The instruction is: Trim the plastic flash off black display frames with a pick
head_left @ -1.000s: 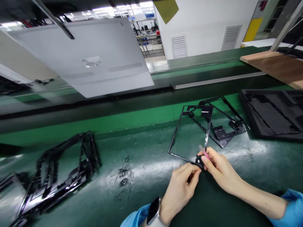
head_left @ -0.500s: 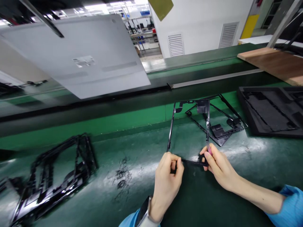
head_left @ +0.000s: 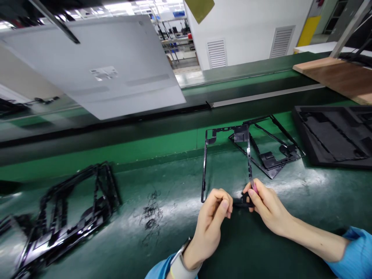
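A thin black plastic frame (head_left: 204,166), roughly rectangular with tabs at its far end, is held tilted up over the green bench. At its near edge is my left hand (head_left: 213,221), fingers curled closed around the bottom bar, though the fingertips' exact contact is hidden. My right hand (head_left: 269,207) grips the frame's near right corner. Between its thumb and forefinger it also pinches a small pink-handled tool (head_left: 254,186), whose narrow metal tip lies against the right bar. More black frames (head_left: 269,161) lie just behind, overlapping in view.
Several black frames (head_left: 94,186) are piled at the left. Thin black scraps (head_left: 151,213) litter the green bench (head_left: 174,178). At the right sits a black foam tray (head_left: 319,155) with a frame in it. A grey panel (head_left: 122,58) hangs overhead; a wooden board (head_left: 334,73) lies back right.
My left hand has slid right along the frame's near edge, away from the left corner. The frame has shifted slightly left and down. My right hand keeps the pink-handled tool at the right bar.
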Demonstrator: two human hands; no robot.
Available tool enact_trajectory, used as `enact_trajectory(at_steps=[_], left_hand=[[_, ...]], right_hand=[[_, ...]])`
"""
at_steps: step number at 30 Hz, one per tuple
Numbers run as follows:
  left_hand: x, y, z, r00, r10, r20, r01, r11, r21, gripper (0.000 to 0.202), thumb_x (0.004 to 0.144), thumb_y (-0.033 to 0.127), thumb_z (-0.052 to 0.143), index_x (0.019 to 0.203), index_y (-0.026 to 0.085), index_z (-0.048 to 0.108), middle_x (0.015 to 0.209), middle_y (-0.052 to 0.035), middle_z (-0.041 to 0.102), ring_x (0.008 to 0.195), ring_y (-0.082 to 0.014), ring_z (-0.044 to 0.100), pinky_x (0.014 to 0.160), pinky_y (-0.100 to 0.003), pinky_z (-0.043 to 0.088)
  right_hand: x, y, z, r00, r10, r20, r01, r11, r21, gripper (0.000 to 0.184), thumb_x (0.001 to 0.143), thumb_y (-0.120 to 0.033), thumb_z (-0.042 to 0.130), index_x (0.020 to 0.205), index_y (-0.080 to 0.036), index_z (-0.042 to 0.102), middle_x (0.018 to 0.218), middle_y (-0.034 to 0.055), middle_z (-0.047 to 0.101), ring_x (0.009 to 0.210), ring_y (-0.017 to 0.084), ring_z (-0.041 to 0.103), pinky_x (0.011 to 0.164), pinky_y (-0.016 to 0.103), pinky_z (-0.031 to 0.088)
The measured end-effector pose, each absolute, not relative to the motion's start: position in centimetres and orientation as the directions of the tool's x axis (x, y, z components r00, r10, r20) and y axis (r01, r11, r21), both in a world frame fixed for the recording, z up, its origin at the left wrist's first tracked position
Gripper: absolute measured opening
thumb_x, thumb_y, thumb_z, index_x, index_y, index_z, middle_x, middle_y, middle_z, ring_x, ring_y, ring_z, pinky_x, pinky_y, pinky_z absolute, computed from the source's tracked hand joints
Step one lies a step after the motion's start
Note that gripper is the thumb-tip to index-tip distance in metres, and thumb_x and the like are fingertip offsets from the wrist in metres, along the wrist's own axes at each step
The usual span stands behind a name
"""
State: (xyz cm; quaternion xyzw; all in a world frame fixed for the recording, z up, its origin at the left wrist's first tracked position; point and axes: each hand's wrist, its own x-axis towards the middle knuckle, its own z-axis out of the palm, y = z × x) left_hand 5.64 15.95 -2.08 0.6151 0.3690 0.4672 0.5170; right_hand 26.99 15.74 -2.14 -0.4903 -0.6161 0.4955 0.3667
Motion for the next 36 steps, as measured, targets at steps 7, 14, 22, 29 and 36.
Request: enact_trajectory(at_steps=[7,14,22,29,36], left_hand=[[5.5,16.1,-1.7,0.257,0.922,0.291,0.193,-0.344,0.919,0.024,0.115,0.03,0.046,0.095,0.023,0.057,0.081,0.0014,0.055,0.071,-0.013,0.054,0.067,-0.024,0.046],[5.7,16.2,-2.4,0.433,0.767,0.473,0.482,-0.641,0.598,0.015,0.11,0.01,0.053,0.113,0.022,0.061,0.104,-0.0038,0.071,0.092,-0.018,0.066,0.088,-0.031,0.052],[5.4,16.6,-1.8,0.445,0.737,0.509,0.547,-0.674,0.497,0.012,0.109,0.013,0.056,0.112,0.021,0.065,0.096,-0.0041,0.072,0.084,-0.0185,0.064,0.079,-0.03,0.052],[2.3,18.5,-0.9,0.124,0.885,0.448,0.647,-0.415,0.639,0.019,0.109,0.029,0.052,0.097,0.022,0.065,0.074,0.0014,0.062,0.062,-0.014,0.056,0.062,-0.027,0.041],[-5.4,19.2,0.3,-0.029,0.971,0.239,0.708,-0.149,0.69,0.041,0.108,0.054,0.05,0.087,0.022,0.063,0.066,0.0026,0.062,0.058,-0.0145,0.059,0.059,-0.024,0.044]], right_hand=[[27.0,15.9,-2.0,-0.243,0.969,-0.054,0.239,0.006,-0.971,0.038,0.116,-0.056,0.037,0.108,-0.024,0.055,0.081,-0.0007,0.059,0.068,0.017,0.063,0.064,0.029,0.053],[27.0,16.0,-1.8,-0.222,0.974,-0.049,0.23,0.004,-0.973,0.041,0.115,-0.06,0.036,0.106,-0.024,0.054,0.078,-0.0021,0.057,0.066,0.017,0.062,0.063,0.029,0.052],[27.2,16.2,-2.1,-0.173,0.982,-0.076,0.198,-0.041,-0.979,0.044,0.113,-0.064,0.038,0.103,-0.024,0.053,0.076,-0.003,0.054,0.065,0.016,0.058,0.061,0.028,0.052],[27.3,16.2,-2.3,-0.169,0.982,-0.081,0.185,-0.05,-0.982,0.046,0.114,-0.064,0.037,0.105,-0.023,0.056,0.074,-0.0031,0.055,0.065,0.015,0.056,0.061,0.027,0.051],[28.1,17.0,-3.1,-0.106,0.992,-0.063,0.105,-0.052,-0.993,0.053,0.107,-0.073,0.045,0.1,-0.022,0.061,0.075,-0.0019,0.052,0.065,0.015,0.052,0.059,0.027,0.051]])
